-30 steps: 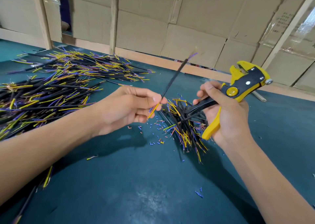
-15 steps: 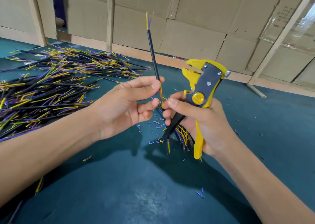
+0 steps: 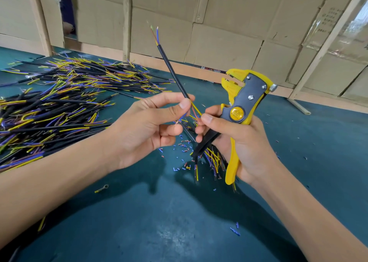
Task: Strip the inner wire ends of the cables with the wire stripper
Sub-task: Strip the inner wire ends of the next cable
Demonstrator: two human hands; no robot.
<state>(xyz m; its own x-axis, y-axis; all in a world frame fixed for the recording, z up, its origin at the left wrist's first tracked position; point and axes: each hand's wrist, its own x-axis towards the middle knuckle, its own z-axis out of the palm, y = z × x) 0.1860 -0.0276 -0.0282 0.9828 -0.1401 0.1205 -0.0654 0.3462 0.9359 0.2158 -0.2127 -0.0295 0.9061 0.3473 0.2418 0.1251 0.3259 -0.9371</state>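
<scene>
My left hand (image 3: 147,128) pinches a black cable (image 3: 172,73) between thumb and forefinger, holding it upright and tilted left. Blue and yellow inner wires show at its top end, and yellow, red and blue wires stick out below my thumb. My right hand (image 3: 237,142) grips the yellow and grey wire stripper (image 3: 242,106) by its handles, jaws pointing up and left. My right thumb and fingertips touch the cable's lower wires. A small bunch of cables (image 3: 211,158) lies on the table under my right hand.
Two large heaps of black cables (image 3: 49,114) with yellow and blue ends cover the green table (image 3: 179,222) at left. Small bits of stripped insulation (image 3: 183,146) lie scattered between my hands. Cardboard panels (image 3: 219,42) and wooden posts stand behind the table.
My left hand swung the cable from a rightward slant to upright. My right hand moved left with the stripper until its fingers met the cable's lower wires.
</scene>
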